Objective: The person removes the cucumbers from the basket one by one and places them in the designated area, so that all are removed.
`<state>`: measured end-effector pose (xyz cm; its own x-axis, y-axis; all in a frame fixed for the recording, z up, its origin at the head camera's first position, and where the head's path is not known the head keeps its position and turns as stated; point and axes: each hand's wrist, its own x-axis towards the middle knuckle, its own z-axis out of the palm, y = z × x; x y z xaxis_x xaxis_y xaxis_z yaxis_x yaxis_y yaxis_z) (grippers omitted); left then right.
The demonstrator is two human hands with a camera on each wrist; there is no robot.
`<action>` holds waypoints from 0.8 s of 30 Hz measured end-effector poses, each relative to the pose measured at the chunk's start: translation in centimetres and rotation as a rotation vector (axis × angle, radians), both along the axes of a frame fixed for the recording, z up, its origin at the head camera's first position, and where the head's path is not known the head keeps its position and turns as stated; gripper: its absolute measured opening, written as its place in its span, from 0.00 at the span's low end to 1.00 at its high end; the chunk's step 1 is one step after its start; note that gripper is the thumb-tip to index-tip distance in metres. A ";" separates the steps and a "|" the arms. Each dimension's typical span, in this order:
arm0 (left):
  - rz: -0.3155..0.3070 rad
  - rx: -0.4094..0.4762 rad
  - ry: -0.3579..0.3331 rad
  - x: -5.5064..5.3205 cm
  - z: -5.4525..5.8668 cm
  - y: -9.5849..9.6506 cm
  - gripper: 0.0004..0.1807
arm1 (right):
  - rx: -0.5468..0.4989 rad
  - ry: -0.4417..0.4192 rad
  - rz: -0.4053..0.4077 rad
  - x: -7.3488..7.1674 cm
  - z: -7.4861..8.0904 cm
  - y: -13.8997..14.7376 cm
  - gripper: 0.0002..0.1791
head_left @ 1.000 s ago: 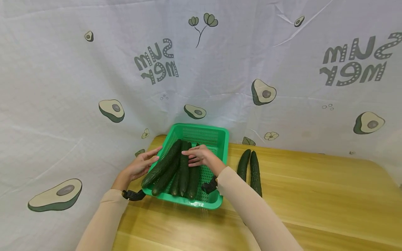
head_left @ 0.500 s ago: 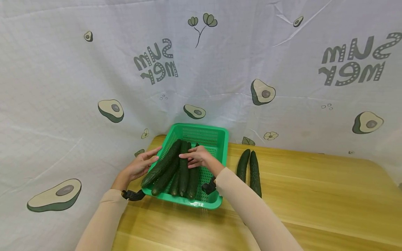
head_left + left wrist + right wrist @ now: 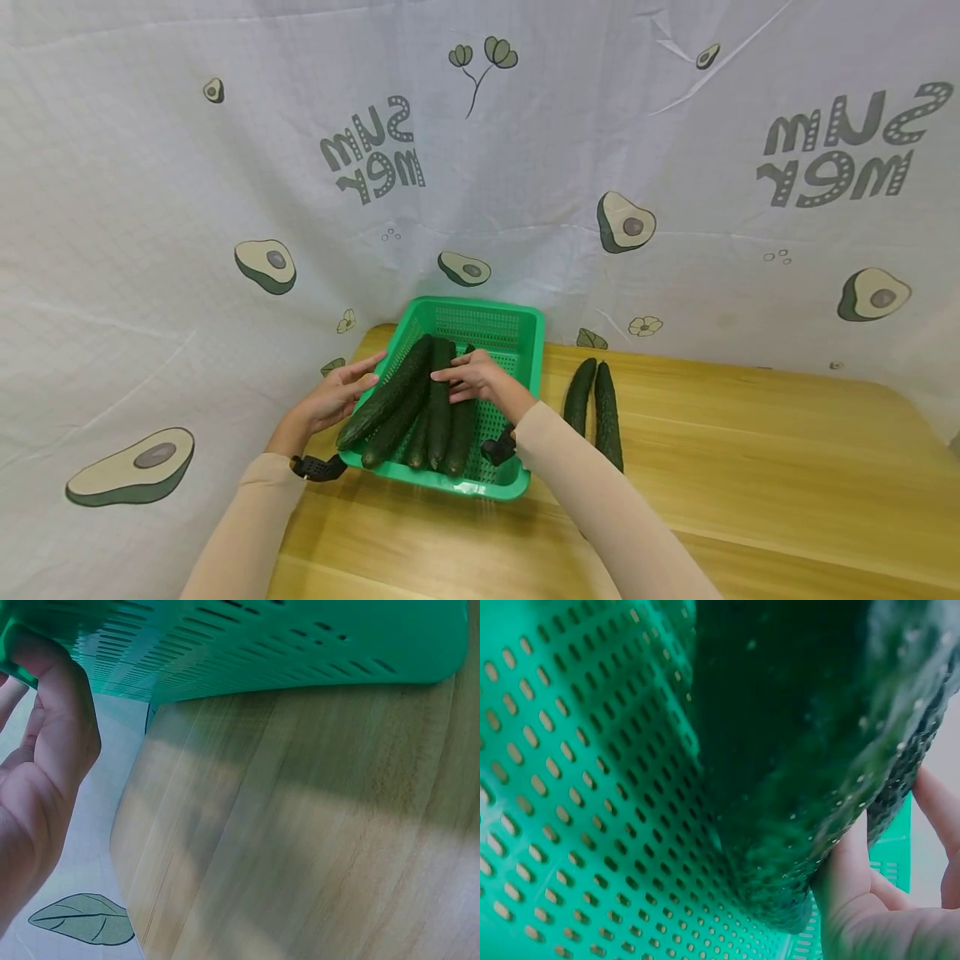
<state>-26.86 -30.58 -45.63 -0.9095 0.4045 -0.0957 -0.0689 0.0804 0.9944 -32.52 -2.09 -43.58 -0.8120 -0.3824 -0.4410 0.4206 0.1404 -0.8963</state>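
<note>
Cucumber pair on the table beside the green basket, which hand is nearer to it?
Right. The right hand is to the left of the cucumber pair, at the cucumbers inside the basket; the left hand is farther left, at the basket's left rim.

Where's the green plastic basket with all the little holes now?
In the head view, the green plastic basket is low, just left of the middle, between the left hand and two long dark green cucumbers on the yellowish wooden table.

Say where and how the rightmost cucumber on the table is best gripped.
The rightmost cucumber seems best gripped around its visible middle, from above and the right: its left neighbour lies close, and the right sleeve hides its near end.
</note>
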 end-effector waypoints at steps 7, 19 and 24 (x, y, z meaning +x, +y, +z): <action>0.005 -0.008 -0.002 0.0 -0.1 -0.1 0.33 | -0.048 -0.060 -0.035 -0.1 0.2 0.3 0.37; -0.009 0.000 0.012 -0.2 -0.2 -0.1 0.33 | -0.139 -0.080 -0.094 -0.1 1.0 1.3 0.34; -0.013 0.001 0.017 -0.1 -0.2 -0.1 0.33 | -0.170 -0.052 -0.085 0.1 1.8 2.0 0.34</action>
<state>-26.99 -30.68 -45.85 -0.9056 0.4167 -0.0797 -0.0508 0.0800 0.9955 -32.40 -0.08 -41.78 -0.8224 -0.3859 -0.4179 0.4706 -0.0489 -0.8810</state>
